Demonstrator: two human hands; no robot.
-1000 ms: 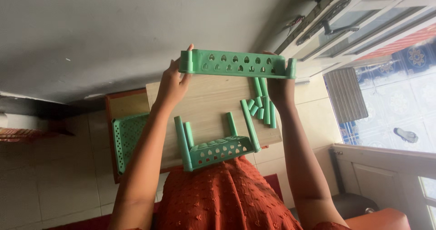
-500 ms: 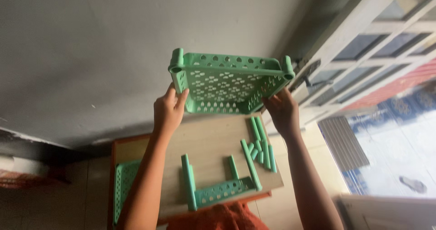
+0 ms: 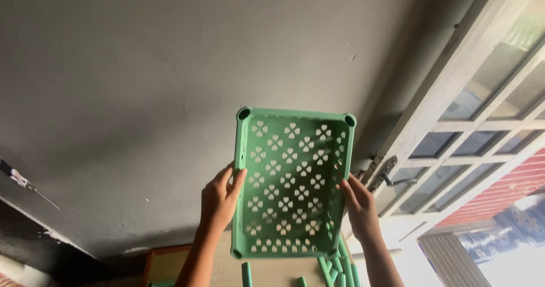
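While both hands are up in front of the grey wall (image 3: 142,83), the green perforated tray (image 3: 290,179) hangs between them, open side facing the camera, flower-shaped cutouts across its floor.

Head view only:
- Left hand (image 3: 220,199): clamped on the tray's left long wall, thumb hooked over the rim, fingers wrapped behind. Grasping the tray, not loose.
- Right hand (image 3: 359,207): pressed on the right long wall, fingers flat along the outside. Also holding the tray; fingertip wrap behind the wall is hidden.
- Tray long axis runs vertical in frame, straight up from the grip line. Both grips sit at or just below the middle of the long walls, so most of the tray stands above the hands.
- Corner sockets: two round ones visible at the top corners, well above the grips; one at the lower left, just below the left hand. The lower right corner is not clear.
- Neither hand is clearly nearer: grips sit roughly level, the left a touch higher.
- Below the grips, at the frame's bottom edge: loose green tubes (image 3: 339,265) under the right hand, one upright green post (image 3: 246,274) under the left, all on a light wooden board (image 3: 272,270).
- Right of the right hand: door handle (image 3: 381,172) on a white glazed door (image 3: 454,122), close behind but not touching.
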